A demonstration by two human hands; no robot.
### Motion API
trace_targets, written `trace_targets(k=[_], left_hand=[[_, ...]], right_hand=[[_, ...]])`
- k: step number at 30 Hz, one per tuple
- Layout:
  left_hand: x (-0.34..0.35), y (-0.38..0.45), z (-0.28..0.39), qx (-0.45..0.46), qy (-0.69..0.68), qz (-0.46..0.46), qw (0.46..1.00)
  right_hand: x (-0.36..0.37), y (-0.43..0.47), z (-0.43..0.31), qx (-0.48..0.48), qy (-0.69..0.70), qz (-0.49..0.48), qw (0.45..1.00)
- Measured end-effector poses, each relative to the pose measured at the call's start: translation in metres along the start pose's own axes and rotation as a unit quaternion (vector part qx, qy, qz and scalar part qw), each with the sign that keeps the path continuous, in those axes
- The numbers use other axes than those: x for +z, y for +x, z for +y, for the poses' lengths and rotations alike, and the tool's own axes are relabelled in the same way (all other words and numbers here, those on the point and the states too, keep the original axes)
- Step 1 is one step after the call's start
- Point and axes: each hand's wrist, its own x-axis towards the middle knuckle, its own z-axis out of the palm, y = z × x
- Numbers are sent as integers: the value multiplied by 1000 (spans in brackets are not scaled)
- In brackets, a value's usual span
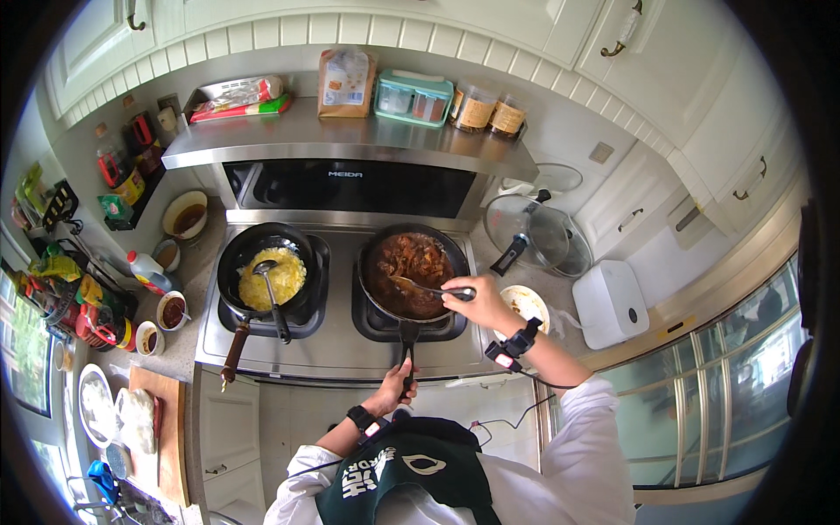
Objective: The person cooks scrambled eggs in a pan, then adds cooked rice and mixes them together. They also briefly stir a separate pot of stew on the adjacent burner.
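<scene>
A black frying pan (453, 257) sits on the right burner, holding chunks of food in dark reddish-brown sauce (413, 259). Around its handle, at the stove's front edge, my left hand (392, 388) is closed. My right hand (481, 303) grips the dark handle of a metal spoon or ladle (420, 285), whose bowl end lies in the sauce. On the left burner stands a black wok (231, 275) with a brown wooden handle. Yellow cooked egg (279, 295) covers its bottom, and a ladle (271, 289) with a black handle rests across it.
Glass lids (525, 230) lean at the right, behind a stained white bowl (525, 303) and a white box (610, 305). Sauce bowls (172, 310), a white jug (147, 270) and several bottles crowd the left counter. A cutting board (172, 420) carries a knife (157, 426). The range hood (348, 147) overhangs the stove's back.
</scene>
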Motion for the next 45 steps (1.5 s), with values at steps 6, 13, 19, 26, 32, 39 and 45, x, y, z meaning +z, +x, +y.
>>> trace_targets(k=[6,13,19,26,32,39,45], left_hand=[[-2,3,-2,-4,-3,11,1000],[-1,5,-1,-10,-3,12,1000],[2,4,-1,-14,-2,18,1000],[1,2,-3,-6,0,15,1000],[10,-4,4,-1,24,24,999],[10,-9,8,2,30,33,999],[4,-9,7,5,36,33,999]], right_hand=[[23,17,-28,122,175,-12,977],[83,8,1,-72,10,43,996],[105,2,45,-126,-136,35,982],[-7,15,18,56,81,107,989],[-84,36,55,181,156,182,954],[-61,67,121,202,261,181,927],[-14,96,111,157,293,9,943]])
